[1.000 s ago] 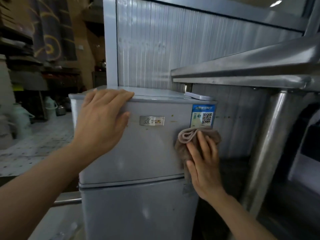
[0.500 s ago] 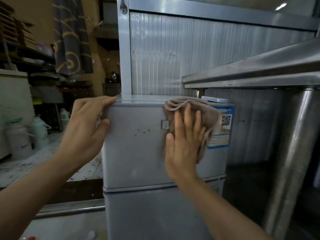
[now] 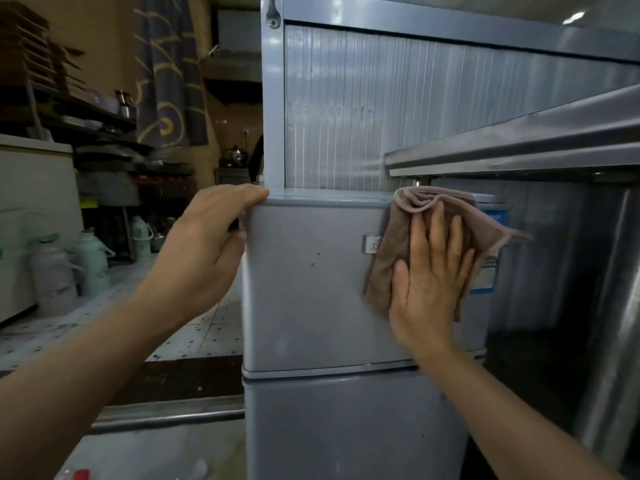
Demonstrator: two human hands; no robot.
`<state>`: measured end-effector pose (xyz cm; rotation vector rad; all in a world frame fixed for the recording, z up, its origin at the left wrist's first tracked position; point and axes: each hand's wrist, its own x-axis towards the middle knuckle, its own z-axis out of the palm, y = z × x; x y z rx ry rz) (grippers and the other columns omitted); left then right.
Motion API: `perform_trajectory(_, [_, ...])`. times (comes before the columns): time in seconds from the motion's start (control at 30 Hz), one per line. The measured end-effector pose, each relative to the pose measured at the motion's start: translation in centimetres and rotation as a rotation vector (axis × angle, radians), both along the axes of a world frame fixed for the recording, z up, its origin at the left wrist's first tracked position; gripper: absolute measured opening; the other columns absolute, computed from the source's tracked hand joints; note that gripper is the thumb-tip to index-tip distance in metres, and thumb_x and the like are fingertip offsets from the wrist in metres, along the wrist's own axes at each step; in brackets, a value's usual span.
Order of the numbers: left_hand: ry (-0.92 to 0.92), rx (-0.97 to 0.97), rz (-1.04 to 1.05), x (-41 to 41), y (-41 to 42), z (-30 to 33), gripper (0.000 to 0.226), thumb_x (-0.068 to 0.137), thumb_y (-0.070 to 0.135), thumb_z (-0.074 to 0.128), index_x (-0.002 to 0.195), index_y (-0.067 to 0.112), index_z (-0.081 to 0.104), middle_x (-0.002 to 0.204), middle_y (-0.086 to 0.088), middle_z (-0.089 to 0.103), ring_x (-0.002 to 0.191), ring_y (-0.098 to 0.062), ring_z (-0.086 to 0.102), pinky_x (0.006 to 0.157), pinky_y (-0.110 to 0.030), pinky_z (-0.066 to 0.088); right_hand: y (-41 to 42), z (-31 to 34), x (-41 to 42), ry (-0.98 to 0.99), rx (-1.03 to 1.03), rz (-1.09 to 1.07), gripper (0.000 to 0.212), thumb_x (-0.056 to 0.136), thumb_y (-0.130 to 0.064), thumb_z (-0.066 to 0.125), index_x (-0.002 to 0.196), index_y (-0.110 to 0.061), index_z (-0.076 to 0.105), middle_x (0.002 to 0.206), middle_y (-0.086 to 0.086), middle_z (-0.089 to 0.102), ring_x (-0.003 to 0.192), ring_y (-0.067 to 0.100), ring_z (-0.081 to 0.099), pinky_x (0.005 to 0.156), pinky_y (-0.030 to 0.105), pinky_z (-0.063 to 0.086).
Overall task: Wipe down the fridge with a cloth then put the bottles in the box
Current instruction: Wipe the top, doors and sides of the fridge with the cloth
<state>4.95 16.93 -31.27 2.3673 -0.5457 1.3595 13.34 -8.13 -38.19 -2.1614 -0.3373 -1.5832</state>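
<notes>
1. The fridge [image 3: 311, 306] stood in the middle of the view, a grey two-door unit with its upper door facing the camera; its foot ran off the lower edge, so the base could not be seen.
2. The right hand [image 3: 429, 282] lay flat against the upper door, fingers straight and close together, pressing the brown cloth [image 3: 391, 251] onto the metal. The palm side was hidden against the cloth.
3. The cloth hung crumpled under that hand, its top fold level with the door's upper edge and one corner sticking out to the right past the fridge's side.
4. The cloth covered most of a small badge [image 3: 370, 243]; only its left part showed, and its mark was unreadable.
5. A blue-edged label [image 3: 485, 271] was largely hidden behind the cloth and hand, with its print too blurred to read.
6. The left hand [image 3: 204, 244] gripped the fridge's upper left corner, fingers curled over the top edge and thumb against the side. The fingertips lay on top, partly out of sight.
7. A few small brown specks [image 3: 315, 258] marked the door between the two hands.
8. A steel counter [image 3: 519, 150] crossed the right side, its far end cut off by the frame.
9. Pale flasks [image 3: 90, 261] stood on the tiled floor at left, dim and soft in detail.
10. No bottles or box could be picked out with certainty.
</notes>
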Motion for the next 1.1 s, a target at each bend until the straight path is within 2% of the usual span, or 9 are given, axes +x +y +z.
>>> perform_trajectory(0.1, [0.035,-0.025,-0.061,-0.1,0.3,-0.4,0.06,0.087,-0.006,0.05,0.138,0.024,0.042,0.136,0.016,0.04,0.121,0.008,0.032,0.096,0.003,0.024,3.3,0.0,-0.6,-0.061,-0.06,0.056,0.065,0.091,-0.031,0.034,0.15,-0.023,0.007,0.157,-0.008,0.0,0.146,0.026,0.002,0.116,0.056,0.004])
perform_trajectory(0.23, [0.062,-0.101,-0.113,-0.8,0.6,-0.3,0.057,0.09,-0.001,0.047,0.138,0.028,0.037,0.136,0.017,0.043,0.113,0.01,0.038,0.087,0.008,0.026,6.1,-0.1,-1.7,-0.118,-0.283,0.068,0.063,0.09,-0.027,0.039,0.149,-0.019,0.018,0.157,-0.002,0.011,0.146,0.028,0.007,0.117,0.052,0.002])
perform_trajectory(0.33, [0.093,-0.084,-0.09,-1.7,0.9,-0.7,0.059,0.09,-0.001,0.047,0.14,0.028,0.034,0.132,0.019,0.042,0.097,-0.002,0.05,0.078,0.001,0.033,7.2,-0.3,-2.3,-0.123,-0.471,0.099,0.061,0.09,-0.027,0.04,0.148,-0.02,0.021,0.156,0.003,0.019,0.144,0.028,0.013,0.117,0.047,0.01])
perform_trajectory(0.53, [0.065,-0.209,-0.003,-2.8,3.6,-1.6,0.051,0.092,0.006,0.047,0.136,0.027,0.035,0.128,0.018,0.045,0.117,0.009,0.037,0.088,0.001,0.031,9.7,3.9,-2.6,-0.129,-0.539,0.089,0.063,0.089,-0.035,0.041,0.147,-0.028,0.02,0.157,0.003,0.018,0.142,0.032,0.019,0.113,0.057,0.015])
perform_trajectory(0.67, [0.116,-0.26,0.05,-2.9,4.6,-2.9,0.049,0.092,0.007,0.049,0.135,0.028,0.037,0.126,0.016,0.047,0.113,0.006,0.041,0.085,-0.008,0.029,11.7,4.7,-2.5,-0.226,-0.612,0.006,0.054,0.089,-0.039,0.04,0.142,-0.03,0.039,0.155,0.003,0.022,0.137,0.035,0.026,0.112,0.054,0.003])
perform_trajectory(0.73, [0.136,-0.257,0.063,-3.0,4.7,-3.7,0.05,0.091,0.009,0.05,0.135,0.029,0.036,0.126,0.015,0.047,0.115,0.003,0.042,0.084,-0.006,0.028,11.5,3.6,-2.1,-0.256,-0.63,0.062,0.049,0.092,-0.038,0.037,0.139,-0.025,0.043,0.154,0.005,0.021,0.137,0.036,0.024,0.113,0.053,0.0])
perform_trajectory(0.87, [0.179,-0.266,0.064,-3.3,4.3,-5.1,0.051,0.091,0.011,0.05,0.135,0.032,0.034,0.125,0.013,0.048,0.115,0.001,0.043,0.082,-0.007,0.029,11.9,-2.5,-2.2,-0.218,-0.804,0.151,0.053,0.093,-0.037,0.035,0.141,-0.015,0.035,0.148,0.011,0.032,0.136,0.031,0.027,0.111,0.057,0.025])
perform_trajectory(1.0, [0.203,-0.251,0.056,-4.2,3.6,-6.4,0.052,0.091,0.01,0.051,0.136,0.031,0.035,0.124,0.013,0.049,0.114,0.003,0.042,0.086,-0.008,0.03,11.3,-8.9,-3.1,-0.116,-0.863,0.199,0.044,0.095,-0.035,0.048,0.136,-0.02,0.047,0.149,0.007,0.038,0.14,0.024,0.026,0.119,0.044,0.007])
perform_trajectory(1.1, [0.196,-0.176,0.047,-5.0,3.1,-6.9,0.053,0.09,0.011,0.052,0.136,0.032,0.034,0.12,0.019,0.044,0.104,0.014,0.034,0.08,0.003,0.03,9.8,-8.6,-3.1,-0.136,-1.01,0.176,0.05,0.091,-0.04,0.05,0.139,-0.025,0.045,0.153,0.002,0.032,0.138,0.026,0.035,0.117,0.045,0.008])
